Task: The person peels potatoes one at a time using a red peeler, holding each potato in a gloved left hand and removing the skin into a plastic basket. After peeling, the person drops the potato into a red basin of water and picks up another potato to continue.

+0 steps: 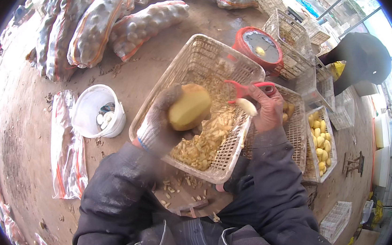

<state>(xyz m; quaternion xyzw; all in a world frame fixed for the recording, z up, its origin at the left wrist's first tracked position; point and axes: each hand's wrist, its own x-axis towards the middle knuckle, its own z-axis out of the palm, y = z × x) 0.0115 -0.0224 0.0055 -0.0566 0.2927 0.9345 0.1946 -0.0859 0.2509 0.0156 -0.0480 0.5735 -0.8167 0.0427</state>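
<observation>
My left hand (pixel 162 119), in a knitted work glove, grips a large potato (pixel 190 107) with yellow, partly peeled skin. My bare right hand (pixel 266 104) holds a red-handled peeler (pixel 238 89) to the right of the potato, apart from it; a pale slice (pixel 247 107) is at the peeler, by my fingers. Both hands are over a dirty white plastic crate (pixel 204 40) whose bottom is covered with potato peelings (pixel 200 147). The peeler's blade cannot be made out clearly.
A white bucket (pixel 92 132) and an unfilled mesh sack (pixel 66 166) lie left. Full sacks (pixel 95 31) stand beyond. A red tub (pixel 239 38) of water holds a potato. At right are a crate of peeled potatoes (pixel 321 141), stacked crates (pixel 290 57), a small stool (pixel 353 163) and a bending person (pixel 361 60).
</observation>
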